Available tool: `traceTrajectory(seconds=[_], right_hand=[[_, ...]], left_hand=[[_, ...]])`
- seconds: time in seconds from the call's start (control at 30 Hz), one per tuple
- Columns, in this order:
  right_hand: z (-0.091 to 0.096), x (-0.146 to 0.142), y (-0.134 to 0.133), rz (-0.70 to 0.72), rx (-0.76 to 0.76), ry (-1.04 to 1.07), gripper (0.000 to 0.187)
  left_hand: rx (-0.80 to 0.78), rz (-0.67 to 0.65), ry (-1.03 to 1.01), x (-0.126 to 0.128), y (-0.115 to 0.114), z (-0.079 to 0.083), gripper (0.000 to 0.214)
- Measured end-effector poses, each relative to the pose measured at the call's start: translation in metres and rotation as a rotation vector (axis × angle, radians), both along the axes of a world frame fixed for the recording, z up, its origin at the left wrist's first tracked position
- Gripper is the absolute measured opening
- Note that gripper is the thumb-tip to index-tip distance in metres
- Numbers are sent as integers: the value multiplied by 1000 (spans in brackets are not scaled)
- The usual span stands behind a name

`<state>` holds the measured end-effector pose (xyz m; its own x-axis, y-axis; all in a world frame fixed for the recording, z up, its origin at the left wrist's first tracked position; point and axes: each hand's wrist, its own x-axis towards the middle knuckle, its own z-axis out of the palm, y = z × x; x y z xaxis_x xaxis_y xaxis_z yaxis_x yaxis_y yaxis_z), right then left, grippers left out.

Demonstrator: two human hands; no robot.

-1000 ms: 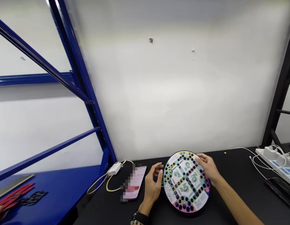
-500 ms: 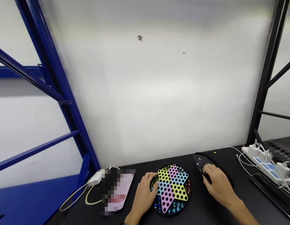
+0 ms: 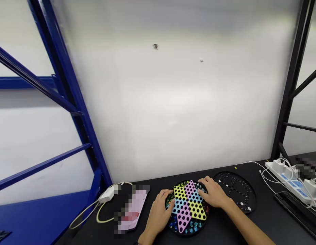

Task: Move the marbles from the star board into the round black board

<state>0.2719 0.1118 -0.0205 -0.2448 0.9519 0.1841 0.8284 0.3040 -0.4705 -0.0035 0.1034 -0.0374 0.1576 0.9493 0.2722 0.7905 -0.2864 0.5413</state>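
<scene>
A round Chinese checkers board (image 3: 184, 212) lies on the black table, its star of yellow, pink and blue points dotted with black holes. Coloured marbles (image 3: 193, 226) fill the sections round the star. My left hand (image 3: 160, 211) grips the board's left rim, thumb over the top and fingers along the edge. At the upper right rim, my right hand (image 3: 214, 193) holds on too, thumb on the surface near a blue point. A round black disc (image 3: 235, 190) with holes lies flat to the right, partly behind my right forearm.
A pink phone-like slab (image 3: 136, 207), partly pixelated, lies left of the board near a white adapter (image 3: 107, 194) and cable. To the right are a white power strip (image 3: 292, 182) with plugs and a black glossy device (image 3: 298, 214). A white wall stands behind.
My right hand has let go of the black disc, which went from tilted to flat on the table. That hand has moved left onto the board's rim. My left hand stays at the board.
</scene>
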Motion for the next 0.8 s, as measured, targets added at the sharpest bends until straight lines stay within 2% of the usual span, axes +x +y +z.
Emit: traceTrajectory(seconds=[0.1, 0.2, 0.3, 0.5, 0.8], right_hand=[[-3, -20, 17, 7, -38, -86, 30], [-9, -29, 26, 19, 9, -118, 26], [-12, -30, 31, 26, 43, -115, 26], [-12, -29, 38, 17, -31, -209, 34], [-15, -27, 43, -18, -28, -279, 47]], left_hand=[[-23, -4, 11, 0, -2, 2, 36], [-29, -7, 19, 1, -4, 3, 36], [-21, -11, 13, 2, -4, 5, 35], [-26, -17, 13, 3, -5, 7, 32], [-14, -20, 6, 3, -4, 5, 31]])
